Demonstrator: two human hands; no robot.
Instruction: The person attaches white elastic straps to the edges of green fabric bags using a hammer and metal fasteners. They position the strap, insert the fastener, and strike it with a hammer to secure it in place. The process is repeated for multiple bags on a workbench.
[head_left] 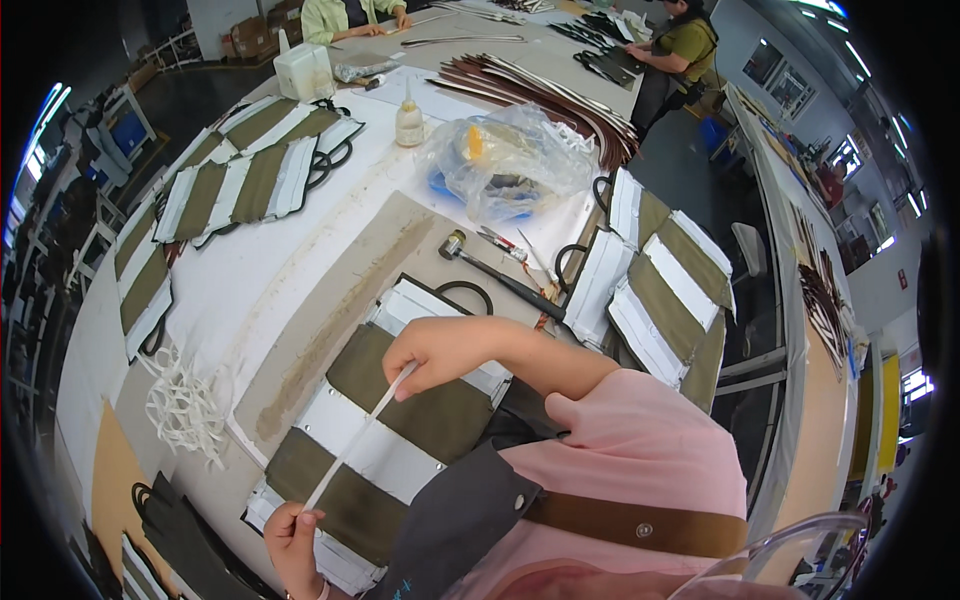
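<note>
I am stretching a thin white strip (358, 436) between my two hands — it looks like a flat, papery ribbon, narrow and limp, running diagonally over the panel in front of me. My right hand (440, 352) is pinching its upper end between thumb and fingertips, and my left hand (293, 541) is gripping the lower end, fingers curled around it. The strip is hanging just above an olive and white striped fabric panel (400, 430), a flat rectangle of matte canvas-like cloth with smooth white bands, lying on the grey worktable (300, 300).

Beside it, to my left, a loose heap of peeled white strips (185, 408) is lying tangled and curly on the table. One hammer (490, 270) with a dark handle and a small metal head is resting beyond the panel, with one pair of scissors (505, 243) next to it. Farther off, one crumpled clear plastic bag (510, 160) is sitting glossy and puffed, near one small glue bottle (409, 118). Two stacks of similar striped panels are fanning out — one at far left (250, 175), one at right (660, 280).
</note>
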